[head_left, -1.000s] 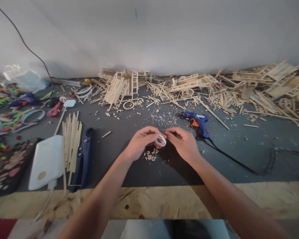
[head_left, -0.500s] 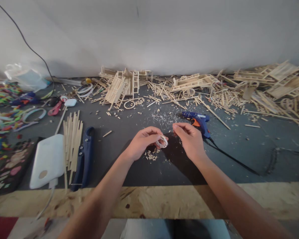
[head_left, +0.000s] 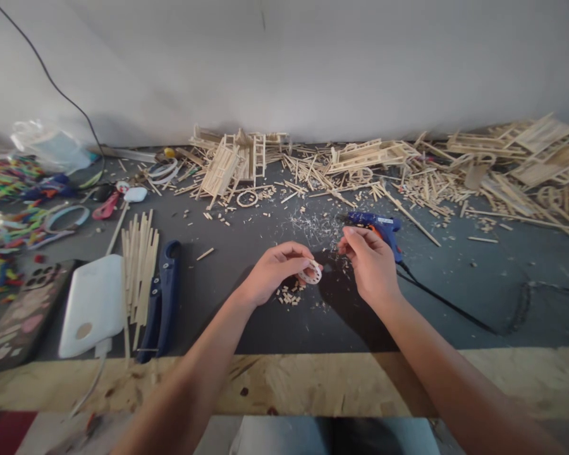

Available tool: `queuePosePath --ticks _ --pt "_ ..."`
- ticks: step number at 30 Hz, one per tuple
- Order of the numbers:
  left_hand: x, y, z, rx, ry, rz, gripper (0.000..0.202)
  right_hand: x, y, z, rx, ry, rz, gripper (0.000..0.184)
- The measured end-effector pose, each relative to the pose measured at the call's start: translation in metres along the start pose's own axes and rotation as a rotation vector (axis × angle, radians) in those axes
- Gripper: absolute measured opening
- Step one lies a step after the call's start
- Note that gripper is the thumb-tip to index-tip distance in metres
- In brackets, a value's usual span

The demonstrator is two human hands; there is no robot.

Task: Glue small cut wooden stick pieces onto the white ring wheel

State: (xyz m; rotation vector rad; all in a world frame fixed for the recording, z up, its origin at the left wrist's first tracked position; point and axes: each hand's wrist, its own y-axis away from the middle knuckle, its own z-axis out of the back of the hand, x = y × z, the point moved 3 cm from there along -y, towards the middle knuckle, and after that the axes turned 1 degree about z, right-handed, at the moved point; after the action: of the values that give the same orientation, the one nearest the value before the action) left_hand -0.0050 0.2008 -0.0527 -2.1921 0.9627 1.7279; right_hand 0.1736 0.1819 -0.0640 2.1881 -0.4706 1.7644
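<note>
left hand (head_left: 274,273): fingers curled, thumb and forefinger tips pinched on a small ring (head_left: 311,274), pale, with short bits set round its rim. the ring is held just above the dark mat (head_left: 246,328), at the centre of the bench, over a little heap of offcuts (head_left: 289,296).

right hand (head_left: 372,264): apart from the ring, to its right. fingers bent, thumb and forefinger drawn close together near the fingertips (head_left: 347,239). cannot tell whether anything sits between them. the hand lies just in front of the blue glue gun (head_left: 378,222), partly covering it; the gun's black cord (head_left: 450,306) runs off to the right.

surroundings: bundle of long sticks (head_left: 138,265) left of centre, blue cutter (head_left: 164,297) just beside it, white slab (head_left: 93,304) on the other side. glued stick frames (head_left: 232,161) and loose sticks along the wall. coloured bands (head_left: 4,221) at far left. bare chipboard edge (head_left: 313,382) nearest the person.
</note>
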Motion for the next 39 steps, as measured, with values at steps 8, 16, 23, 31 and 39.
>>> queuePosePath --ticks 8,16,23,31,39 --pt "-0.001 0.0 -0.002 0.013 -0.007 -0.001 0.018 0.005 0.0 0.0 -0.028 -0.044 -0.022 0.022" --pt "-0.002 0.001 -0.001 0.027 -0.009 -0.01 0.016 0.006 0.001 -0.004 0.07 -0.189 -0.208 0.018" --pt "-0.002 0.001 0.001 0.015 0.018 -0.025 0.016 0.016 0.002 -0.008 0.171 -0.266 -0.302 0.013" --pt "-0.002 0.0 0.002 -0.002 0.043 -0.025 0.013 0.016 0.004 -0.009 0.353 -0.216 -0.319 0.009" --pt "-0.004 0.0 0.001 -0.008 0.104 -0.044 0.012 0.009 0.017 -0.015 0.634 0.255 -0.236 0.029"
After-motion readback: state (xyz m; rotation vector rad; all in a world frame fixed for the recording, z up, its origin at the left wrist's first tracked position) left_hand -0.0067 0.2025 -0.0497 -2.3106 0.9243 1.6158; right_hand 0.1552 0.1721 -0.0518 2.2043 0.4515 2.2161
